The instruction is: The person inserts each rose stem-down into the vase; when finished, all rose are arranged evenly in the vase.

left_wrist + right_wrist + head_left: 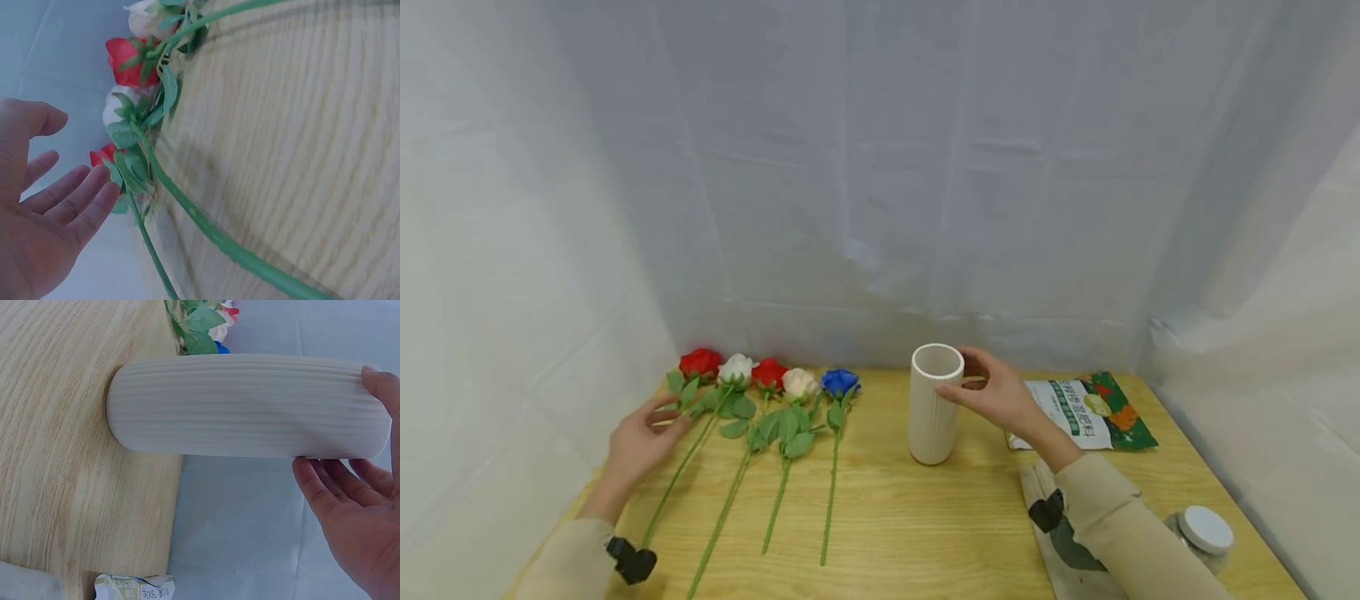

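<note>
A ribbed white vase (931, 412) stands upright on the table, right of the middle. Near its rim my right hand (1000, 398) holds it from the right side, thumb on the front. The right wrist view shows the same vase (244, 406) with fingertips against its wall. My left hand (643, 442) is beside the leftmost red rose (701, 362), fingers loosely bent near its leaves and nothing gripped. In the left wrist view that hand (56, 206) has its fingers spread. To its right lie a white rose (737, 368), another red rose (769, 374), a cream rose (800, 383) and a blue rose (840, 382).
A green and white printed bag (1093, 412) lies at the back right. Under the right forearm is a beige cloth-like item (1045, 533) with a dark green patch. A jar with a white lid (1206, 530) stands at the front right. Pale sheeting (880, 183) surrounds the wooden table (887, 517).
</note>
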A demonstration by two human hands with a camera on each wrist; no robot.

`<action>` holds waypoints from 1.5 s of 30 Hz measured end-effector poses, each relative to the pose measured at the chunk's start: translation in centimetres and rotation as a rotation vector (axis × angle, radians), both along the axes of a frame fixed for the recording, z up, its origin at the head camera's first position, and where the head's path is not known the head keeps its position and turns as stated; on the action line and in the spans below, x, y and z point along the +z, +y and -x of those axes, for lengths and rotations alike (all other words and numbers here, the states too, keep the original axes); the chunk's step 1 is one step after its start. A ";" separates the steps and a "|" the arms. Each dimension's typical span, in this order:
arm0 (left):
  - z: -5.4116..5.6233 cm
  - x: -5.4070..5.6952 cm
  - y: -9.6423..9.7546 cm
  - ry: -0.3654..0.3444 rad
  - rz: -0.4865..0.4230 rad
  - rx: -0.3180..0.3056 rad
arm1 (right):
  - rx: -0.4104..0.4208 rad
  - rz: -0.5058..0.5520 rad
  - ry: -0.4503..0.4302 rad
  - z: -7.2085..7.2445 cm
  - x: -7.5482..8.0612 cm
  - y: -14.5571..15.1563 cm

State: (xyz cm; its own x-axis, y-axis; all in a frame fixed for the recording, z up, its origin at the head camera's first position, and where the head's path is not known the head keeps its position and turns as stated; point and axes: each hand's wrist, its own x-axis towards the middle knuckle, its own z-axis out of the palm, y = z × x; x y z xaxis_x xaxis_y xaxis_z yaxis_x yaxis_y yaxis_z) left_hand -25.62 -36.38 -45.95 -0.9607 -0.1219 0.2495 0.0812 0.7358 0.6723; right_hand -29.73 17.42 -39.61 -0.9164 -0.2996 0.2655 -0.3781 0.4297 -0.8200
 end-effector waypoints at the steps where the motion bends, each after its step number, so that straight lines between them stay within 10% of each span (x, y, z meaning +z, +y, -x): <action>1: 0.0 -0.1 -0.2 0.000 0.008 0.009 | 0.000 0.000 0.003 0.0 0.0 0.0; 45: -0.9 -3.6 -4.5 -0.072 0.180 0.078 | -0.015 -0.020 0.016 -0.3 0.2 -0.1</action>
State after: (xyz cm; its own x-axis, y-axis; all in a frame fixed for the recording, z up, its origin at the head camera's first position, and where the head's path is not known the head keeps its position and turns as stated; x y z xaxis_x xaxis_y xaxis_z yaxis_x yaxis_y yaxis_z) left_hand -24.71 -40.88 -49.57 -0.9662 -0.1561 0.2053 -0.0239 0.8469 0.5313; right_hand -29.44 17.30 -39.44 -0.9165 -0.2910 0.2746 -0.3846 0.4518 -0.8049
